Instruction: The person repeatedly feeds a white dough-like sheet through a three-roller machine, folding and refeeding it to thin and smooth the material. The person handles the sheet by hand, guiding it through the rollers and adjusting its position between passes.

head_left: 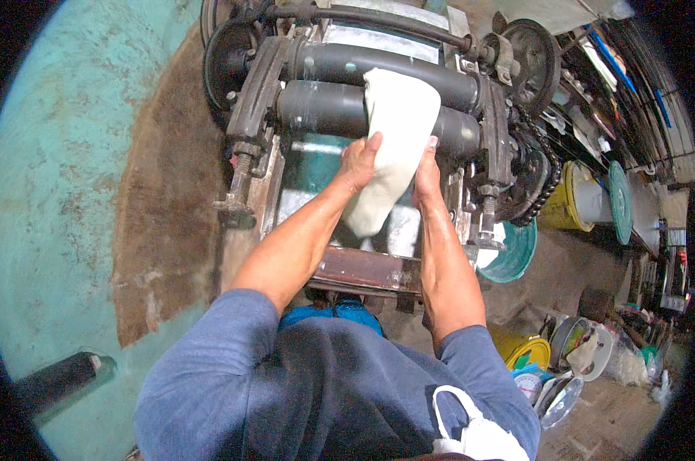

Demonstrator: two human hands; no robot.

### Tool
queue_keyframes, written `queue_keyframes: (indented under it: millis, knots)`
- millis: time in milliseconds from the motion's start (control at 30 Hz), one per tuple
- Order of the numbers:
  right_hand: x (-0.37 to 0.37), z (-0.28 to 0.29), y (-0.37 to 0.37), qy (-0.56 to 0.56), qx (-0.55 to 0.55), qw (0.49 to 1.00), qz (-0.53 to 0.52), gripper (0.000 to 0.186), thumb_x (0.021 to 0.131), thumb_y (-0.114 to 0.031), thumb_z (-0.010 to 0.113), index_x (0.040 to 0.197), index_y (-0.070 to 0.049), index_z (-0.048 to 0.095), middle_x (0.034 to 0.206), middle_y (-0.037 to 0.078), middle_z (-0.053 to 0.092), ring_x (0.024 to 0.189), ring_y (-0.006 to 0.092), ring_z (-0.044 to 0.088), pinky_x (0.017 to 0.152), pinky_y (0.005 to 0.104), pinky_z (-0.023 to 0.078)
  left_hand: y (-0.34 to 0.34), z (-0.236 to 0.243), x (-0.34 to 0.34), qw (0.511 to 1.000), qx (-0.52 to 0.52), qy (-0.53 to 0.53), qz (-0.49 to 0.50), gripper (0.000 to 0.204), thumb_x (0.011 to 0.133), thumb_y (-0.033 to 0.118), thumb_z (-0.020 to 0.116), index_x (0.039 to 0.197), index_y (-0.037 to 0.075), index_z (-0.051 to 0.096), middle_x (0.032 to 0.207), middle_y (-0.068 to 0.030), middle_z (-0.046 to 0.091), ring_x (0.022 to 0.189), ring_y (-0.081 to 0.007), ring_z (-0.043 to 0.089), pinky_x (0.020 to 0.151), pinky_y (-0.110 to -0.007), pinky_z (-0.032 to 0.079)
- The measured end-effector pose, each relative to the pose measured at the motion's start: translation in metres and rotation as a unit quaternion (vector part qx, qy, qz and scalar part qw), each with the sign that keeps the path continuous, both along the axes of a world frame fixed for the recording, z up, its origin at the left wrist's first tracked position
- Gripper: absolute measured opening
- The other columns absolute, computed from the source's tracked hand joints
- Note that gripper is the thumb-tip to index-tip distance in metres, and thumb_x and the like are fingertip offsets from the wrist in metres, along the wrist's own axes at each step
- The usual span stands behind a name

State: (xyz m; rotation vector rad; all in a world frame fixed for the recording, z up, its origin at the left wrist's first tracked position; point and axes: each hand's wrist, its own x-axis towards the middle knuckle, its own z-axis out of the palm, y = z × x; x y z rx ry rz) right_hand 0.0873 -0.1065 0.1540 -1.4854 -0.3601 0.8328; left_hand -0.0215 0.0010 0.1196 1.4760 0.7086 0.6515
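Note:
A long, pale sheet of dough [400, 131] hangs at a slant in front of a roller machine. Its upper end lies over the two dark rollers [324, 106], and its narrow lower end droops toward me. My left hand [358, 163] grips the left edge, thumb pointing up along it. On the opposite edge, my right hand [426, 175] holds the sheet with its thumb raised. Most fingers of both hands are hidden behind the dough. Whether the rollers are pinching the far end cannot be seen.
Round wheels flank the machine, with a chain [551, 165] on its right side. A teal tub [514, 253] stands beside it, near a yellow bucket [566, 196]. Lower right are a dial scale [527, 384] and several pans. A teal wall [56, 192] rises at left.

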Motion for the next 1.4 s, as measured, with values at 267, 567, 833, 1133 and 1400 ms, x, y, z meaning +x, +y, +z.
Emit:
queue_keyframes:
  millis: [267, 567, 833, 1133, 1400]
  knots:
    - [-0.014, 0.008, -0.013, -0.03, 0.029, 0.997, 0.061, 0.053, 0.091, -0.044, 0.065, 0.117, 0.002, 0.063, 0.107, 0.009, 0.067, 0.092, 0.0156, 0.061, 0.083, 0.0306, 0.048, -0.018, 0.039, -0.026, 0.987, -0.147, -0.032, -0.065, 0.04, 0.089, 0.028, 0.068, 0.118, 0.001, 0.064, 0.109, -0.0059, 0.068, 0.096, -0.0154, 0.064, 0.086, -0.031, 0.05]
    - [0.004, -0.011, 0.003, -0.041, -0.081, 0.992, 0.088, 0.098, 0.074, -0.078, 0.06, 0.114, 0.011, 0.062, 0.108, 0.02, 0.066, 0.097, 0.0264, 0.062, 0.084, 0.0385, 0.049, -0.001, 0.024, -0.021, 0.993, 0.081, 0.046, -0.07, 0.045, 0.077, 0.026, 0.078, 0.113, 0.003, 0.065, 0.101, -0.0095, 0.071, 0.092, -0.0154, 0.066, 0.084, -0.033, 0.051]
    - [-0.024, 0.024, 0.006, -0.094, -0.105, 0.989, 0.035, 0.081, 0.083, -0.068, 0.059, 0.108, 0.009, 0.067, 0.104, 0.02, 0.068, 0.096, 0.0248, 0.063, 0.084, 0.0373, 0.049, -0.011, 0.035, -0.034, 0.996, 0.039, 0.018, -0.084, 0.049, 0.08, 0.032, 0.076, 0.116, 0.001, 0.064, 0.103, -0.0106, 0.07, 0.094, -0.0175, 0.065, 0.083, -0.033, 0.05]
    - [-0.038, 0.102, 0.029, -0.384, -0.232, 0.894, -0.014, 0.054, 0.083, -0.034, 0.069, 0.117, 0.006, 0.06, 0.114, 0.025, 0.063, 0.109, 0.0379, 0.06, 0.092, 0.0424, 0.047, 0.009, 0.065, -0.016, 0.991, 0.101, 0.082, 0.033, 0.048, 0.087, 0.032, 0.066, 0.125, 0.004, 0.057, 0.105, -0.0225, 0.067, 0.099, -0.0379, 0.065, 0.085, -0.043, 0.05]
    - [-0.038, 0.084, 0.075, -0.708, -0.244, 0.651, 0.122, 0.084, 0.082, -0.055, 0.065, 0.141, -0.001, 0.04, 0.148, 0.024, 0.036, 0.138, 0.041, 0.031, 0.111, 0.0564, 0.025, -0.032, 0.0, -0.106, 0.964, 0.182, 0.165, 0.097, 0.067, 0.08, 0.02, 0.069, 0.137, -0.002, 0.041, 0.134, -0.0241, 0.046, 0.125, -0.04, 0.044, 0.107, -0.046, 0.034]
